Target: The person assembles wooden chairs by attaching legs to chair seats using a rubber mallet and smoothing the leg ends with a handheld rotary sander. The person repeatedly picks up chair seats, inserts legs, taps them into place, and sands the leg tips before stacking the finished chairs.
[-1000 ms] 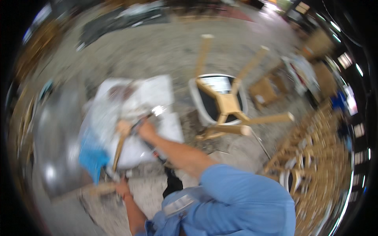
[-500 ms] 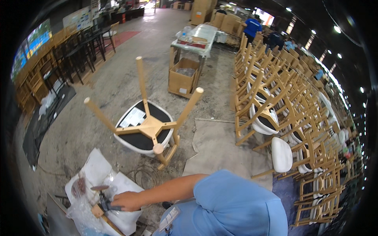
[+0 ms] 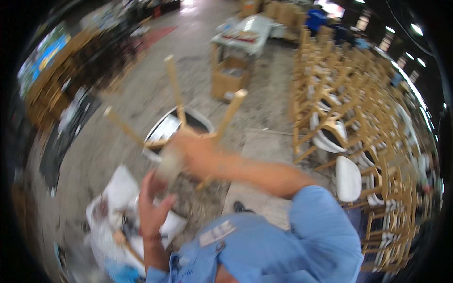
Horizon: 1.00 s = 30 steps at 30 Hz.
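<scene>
An upside-down chair (image 3: pixel 188 133) with light wooden legs, a white seat rim and a black underside stands on the floor before me. My right hand (image 3: pixel 191 150), smeared by motion, is over the chair's near side, closed on a pale whitish object (image 3: pixel 170 162) whose kind the blur hides. Just below it is my left hand (image 3: pixel 153 205), raised with fingers and thumb apart. Its fingertips come close to the pale object; whether they touch it I cannot tell. Lower left, a wooden-handled tool (image 3: pixel 123 239) lies among white padding (image 3: pixel 120 184) and clear plastic.
Stacked wooden chairs (image 3: pixel 330 108) with white seats fill the right side. Farther off stands a table (image 3: pixel 250 35) with a cardboard box (image 3: pixel 229 78) beneath it. Dark and wooden furniture (image 3: pixel 71 70) lines the left. A flat cardboard sheet (image 3: pixel 264 151) lies on the floor.
My right hand has left the dark tool on the padding and risen to the chair, now with a pale object. My left hand has come into view. The whole view has shifted slightly.
</scene>
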{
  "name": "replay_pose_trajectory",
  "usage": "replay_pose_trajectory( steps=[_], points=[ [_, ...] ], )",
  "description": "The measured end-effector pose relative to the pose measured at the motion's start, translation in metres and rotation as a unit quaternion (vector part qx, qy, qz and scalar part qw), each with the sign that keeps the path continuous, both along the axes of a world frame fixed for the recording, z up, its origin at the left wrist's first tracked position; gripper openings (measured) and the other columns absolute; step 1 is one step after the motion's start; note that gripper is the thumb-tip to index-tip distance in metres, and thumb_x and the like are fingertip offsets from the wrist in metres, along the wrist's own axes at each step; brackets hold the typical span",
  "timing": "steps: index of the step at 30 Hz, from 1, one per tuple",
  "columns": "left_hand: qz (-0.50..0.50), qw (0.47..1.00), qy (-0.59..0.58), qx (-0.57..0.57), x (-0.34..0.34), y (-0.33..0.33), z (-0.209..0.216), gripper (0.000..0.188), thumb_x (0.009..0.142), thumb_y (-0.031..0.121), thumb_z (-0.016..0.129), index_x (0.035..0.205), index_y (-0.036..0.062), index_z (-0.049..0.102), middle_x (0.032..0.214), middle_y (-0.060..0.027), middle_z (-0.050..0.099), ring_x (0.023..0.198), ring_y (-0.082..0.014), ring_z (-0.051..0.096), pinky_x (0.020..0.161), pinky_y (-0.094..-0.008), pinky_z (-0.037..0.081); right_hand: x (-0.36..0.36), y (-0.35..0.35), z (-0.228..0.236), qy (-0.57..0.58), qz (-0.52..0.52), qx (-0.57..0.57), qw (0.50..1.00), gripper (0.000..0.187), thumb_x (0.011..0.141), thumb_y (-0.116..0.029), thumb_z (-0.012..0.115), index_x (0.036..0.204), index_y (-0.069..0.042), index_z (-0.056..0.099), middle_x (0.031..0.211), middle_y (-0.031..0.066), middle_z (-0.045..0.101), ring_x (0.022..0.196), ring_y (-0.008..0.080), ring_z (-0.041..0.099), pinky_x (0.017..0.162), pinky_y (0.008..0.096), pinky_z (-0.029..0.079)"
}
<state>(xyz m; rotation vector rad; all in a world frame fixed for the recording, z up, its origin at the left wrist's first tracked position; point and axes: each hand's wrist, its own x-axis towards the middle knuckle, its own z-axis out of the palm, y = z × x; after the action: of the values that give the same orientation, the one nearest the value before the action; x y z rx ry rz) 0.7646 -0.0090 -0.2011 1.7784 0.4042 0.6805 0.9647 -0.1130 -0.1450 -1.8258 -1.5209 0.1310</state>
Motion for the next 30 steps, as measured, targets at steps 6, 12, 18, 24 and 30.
replay_pose_trajectory(
  steps=[6,12,18,24,30],
  points=[
    [0.009,0.989,0.094,0.11,0.056,0.032,-0.094,0.086,0.074,0.032,0.082,0.143,0.0054,0.037,0.141,-0.0192,0.047,0.132,-0.03,0.044,0.109,-0.0398,0.035,0.058,-0.043,-0.006,0.251,-0.092,0.076,0.961,0.037,0.074,-0.014,0.081,0.104,-0.003,0.061,0.097,0.0058,0.068,0.092,0.0141,0.065,0.082,0.0297,0.052],
    [-0.028,0.998,0.055,-0.025,0.111,0.032,-0.144,0.057,0.074,0.025,0.082,0.12,0.0029,0.056,0.112,-0.0182,0.066,0.103,-0.0269,0.064,0.089,-0.0358,0.049,0.004,0.015,-0.052,0.205,-0.014,-0.046,0.978,0.034,0.075,-0.013,0.077,0.104,-0.004,0.061,0.098,0.0067,0.068,0.09,0.0168,0.066,0.08,0.0309,0.052],
    [-0.012,0.997,0.074,-0.001,0.11,0.017,-0.134,0.042,0.076,0.024,0.079,0.108,0.005,0.06,0.099,-0.0143,0.069,0.091,-0.0292,0.067,0.08,-0.0366,0.051,0.032,0.021,-0.071,0.195,-0.071,-0.054,0.977,0.034,0.073,-0.016,0.076,0.103,-0.005,0.063,0.096,0.01,0.069,0.088,0.0222,0.067,0.08,0.0332,0.052],
    [-0.016,0.995,0.094,-0.004,0.106,0.024,-0.127,0.039,0.076,0.024,0.079,0.103,0.0056,0.058,0.097,-0.0133,0.067,0.091,-0.0287,0.065,0.081,-0.0371,0.05,0.022,0.02,-0.063,0.175,-0.136,-0.064,0.973,0.038,0.073,-0.017,0.076,0.107,-0.006,0.063,0.097,0.0092,0.069,0.09,0.0201,0.067,0.083,0.0326,0.051],
    [-0.023,0.995,0.097,0.005,0.108,0.024,-0.13,0.038,0.076,0.022,0.078,0.102,0.0066,0.056,0.095,-0.0164,0.067,0.095,-0.0364,0.064,0.078,-0.0397,0.051,0.018,0.007,-0.071,0.164,-0.167,-0.029,0.972,0.033,0.074,-0.012,0.076,0.103,-0.006,0.063,0.094,0.0077,0.069,0.088,0.0186,0.067,0.081,0.0321,0.052]
  ],
)
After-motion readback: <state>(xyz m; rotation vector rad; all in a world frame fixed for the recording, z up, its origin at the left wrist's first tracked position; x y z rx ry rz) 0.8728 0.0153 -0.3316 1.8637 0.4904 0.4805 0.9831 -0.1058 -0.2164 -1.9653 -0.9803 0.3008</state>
